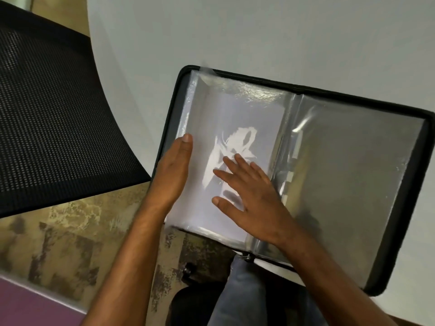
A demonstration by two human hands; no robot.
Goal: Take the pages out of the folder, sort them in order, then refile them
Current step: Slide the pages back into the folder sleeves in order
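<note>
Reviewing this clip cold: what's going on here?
A person has a black zip folder lying open on a white table. The right hand lies flat, fingers spread, on the left-hand plastic sleeve, which holds a white page. The left hand rests along that sleeve's outer edge. No page is out.

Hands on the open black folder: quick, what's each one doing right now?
Left hand: open, fingers straight along the outer edge of the clear plastic sleeve in the black zip folder.
Right hand: open, fingers spread flat on that sleeve.
</note>
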